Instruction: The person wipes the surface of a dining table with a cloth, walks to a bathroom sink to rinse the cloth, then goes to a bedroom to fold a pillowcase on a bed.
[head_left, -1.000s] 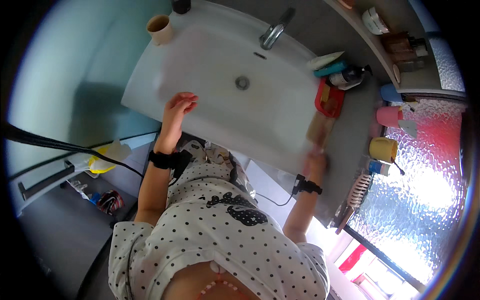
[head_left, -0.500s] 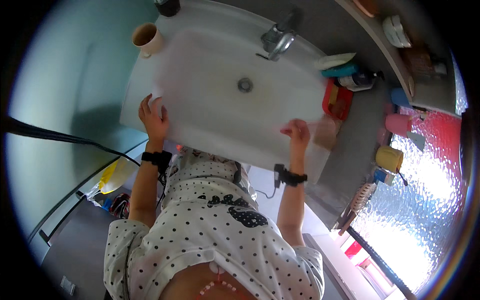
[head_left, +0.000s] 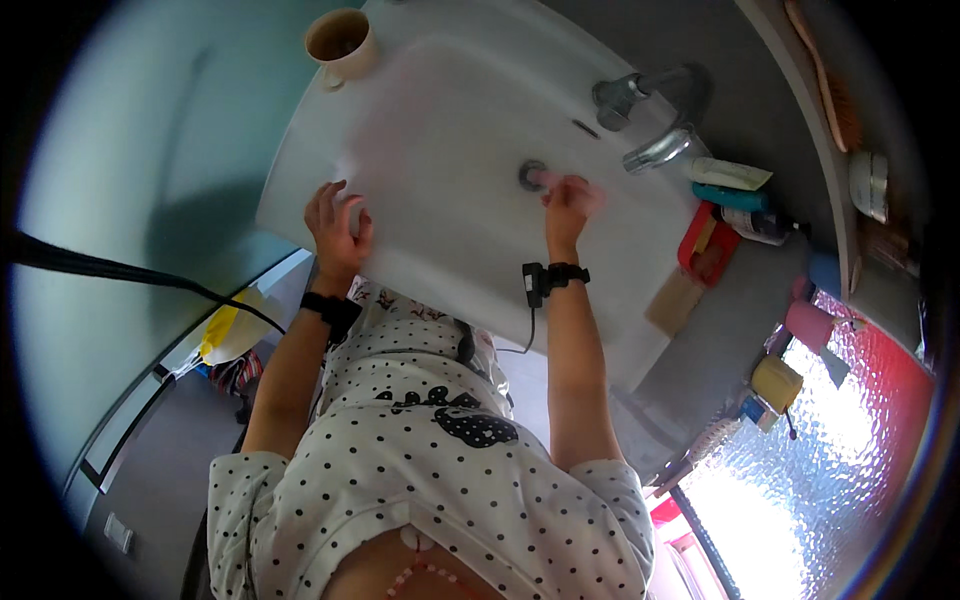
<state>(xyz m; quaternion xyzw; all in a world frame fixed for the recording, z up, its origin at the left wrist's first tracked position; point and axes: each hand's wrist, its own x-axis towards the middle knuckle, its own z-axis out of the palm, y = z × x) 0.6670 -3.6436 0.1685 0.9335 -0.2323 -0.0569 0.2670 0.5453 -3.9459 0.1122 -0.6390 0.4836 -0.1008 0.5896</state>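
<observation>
- Your right hand (head_left: pixel 567 203) has moved from the sink's near right edge into the basin (head_left: pixel 450 130); its blurred fingertips now sit at the drain (head_left: pixel 532 175), and you cannot tell whether the fingers are curled or spread.
- Your left hand (head_left: pixel 338 228) remains on the near left rim, fingers loosely bent over the edge and gripping nothing.
- The faucet (head_left: pixel 655 120) stands just beyond your right hand, spout arching over the drain.
- A tan cup (head_left: pixel 340 45) sits on the far left corner, well apart from both hands.
- On the grey surface (head_left: pixel 720 330) to the right: a red soap dish (head_left: pixel 708 250), tubes, a bottle, and pink (head_left: pixel 808 325) and yellow (head_left: pixel 776 384) cups.
</observation>
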